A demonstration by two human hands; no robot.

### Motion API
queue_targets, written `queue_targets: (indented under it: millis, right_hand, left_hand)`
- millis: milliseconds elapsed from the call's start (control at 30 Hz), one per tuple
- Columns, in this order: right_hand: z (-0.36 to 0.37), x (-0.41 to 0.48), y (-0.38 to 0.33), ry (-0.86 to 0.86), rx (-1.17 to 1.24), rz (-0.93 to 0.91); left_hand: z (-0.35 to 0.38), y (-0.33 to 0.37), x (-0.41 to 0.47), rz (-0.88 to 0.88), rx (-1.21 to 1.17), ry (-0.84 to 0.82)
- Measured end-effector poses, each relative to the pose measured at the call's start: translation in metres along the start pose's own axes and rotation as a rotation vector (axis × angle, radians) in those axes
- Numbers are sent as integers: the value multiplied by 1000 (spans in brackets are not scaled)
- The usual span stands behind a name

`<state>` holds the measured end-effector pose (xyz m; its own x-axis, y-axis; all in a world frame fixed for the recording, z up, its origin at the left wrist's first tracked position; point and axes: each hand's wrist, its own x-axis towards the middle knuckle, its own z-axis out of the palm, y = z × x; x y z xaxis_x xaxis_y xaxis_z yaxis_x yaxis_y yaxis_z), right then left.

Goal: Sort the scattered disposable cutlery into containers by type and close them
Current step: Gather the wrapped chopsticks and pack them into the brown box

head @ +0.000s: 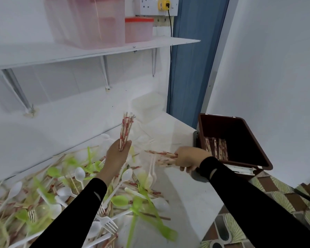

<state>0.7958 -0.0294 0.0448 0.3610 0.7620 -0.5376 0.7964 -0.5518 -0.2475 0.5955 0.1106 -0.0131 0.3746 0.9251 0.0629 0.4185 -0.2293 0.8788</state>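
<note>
My left hand (117, 154) grips a bundle of wrapped chopsticks (126, 130) that points up toward the wall. My right hand (188, 158) grips a second bundle of wrapped chopsticks (161, 155) lying level and pointing left, just left of a brown bin (254, 140). More wrapped chopsticks (217, 147) lie inside that bin. A heap of cutlery (64, 199) covers the white counter (186, 203) below my left arm: white spoons, white forks, green spoons and forks, loose chopsticks. Both sleeves are black.
A white shelf (97, 51) above carries a large pink lidded container (86, 20) and a smaller one with a red lid (139, 29). Clear containers (147, 106) stand at the counter's back corner. A blue door frame (191, 68) and patterned floor (258, 203) lie to the right.
</note>
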Motion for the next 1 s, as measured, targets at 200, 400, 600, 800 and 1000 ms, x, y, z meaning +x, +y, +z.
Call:
queue_targets:
  millis: [200, 400, 600, 800, 1000]
  right_hand:
    - [-48, -21, 0, 53, -286, -3]
    - [-56, -19, 20, 105, 256, -118]
    - [-50, -26, 26, 24, 882, -190]
    - [-60, -20, 44, 79, 1126, -242]
    - [-96, -17, 85, 141, 1314, -277]
  left_hand:
    - [-4, 9, -12, -36, 6, -26]
    - [-1, 22, -22, -173, -308, -66]
    - [20, 65, -29, -267, -761, -140]
    - [48, 105, -24, -279, -882, -220]
    - [89, 159, -11, -239, -912, -253]
